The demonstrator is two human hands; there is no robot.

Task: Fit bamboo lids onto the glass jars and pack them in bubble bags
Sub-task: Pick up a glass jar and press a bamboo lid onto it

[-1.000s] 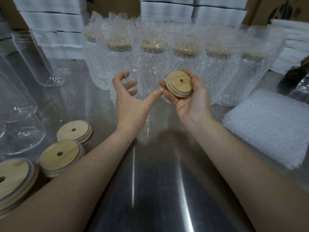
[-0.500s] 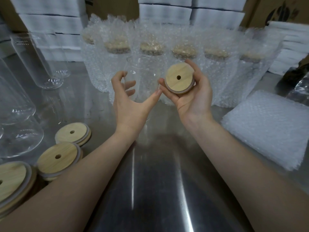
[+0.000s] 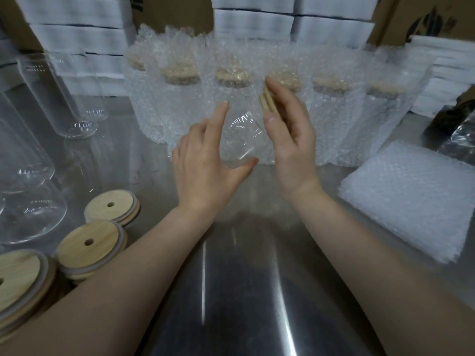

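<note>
Looking down through the head camera, with no other view to turn to. Cradling the glass jar [image 3: 241, 134] in the left hand [image 3: 200, 163], spread wide, index finger laid up one flank and thumb tucked beneath; remaining fingers lost behind the glass. Tipped over rather than upright, mouth apparently turned rightward, probably to meet the lid square-on. Pinching the bamboo lid [image 3: 266, 101] edge-on in the right hand [image 3: 293, 140], thumb on the near face and fingers flat behind, just beside the jar's rim; touching or not, impossible to tell through the glare. Judged as the fitting step, lid not yet seated. Farther back, standing in a row: bagged jars [image 3: 185, 104], already lidded and wrapped, parked beyond the working spot. To the left, within easy reach for later rounds: spare lids [image 3: 90, 242] in low stacks, plus empty jars [image 3: 59, 98]. To the right, equally handy for the packing step: a flat pile of bubble bags [image 3: 411, 196]. Underneath everything, a brushed steel table [image 3: 231, 291], streaked with reflected light. Behind, stacked white boxes [image 3: 77, 39] and brown cartons [image 3: 421, 21], suggesting a packing room.
</note>
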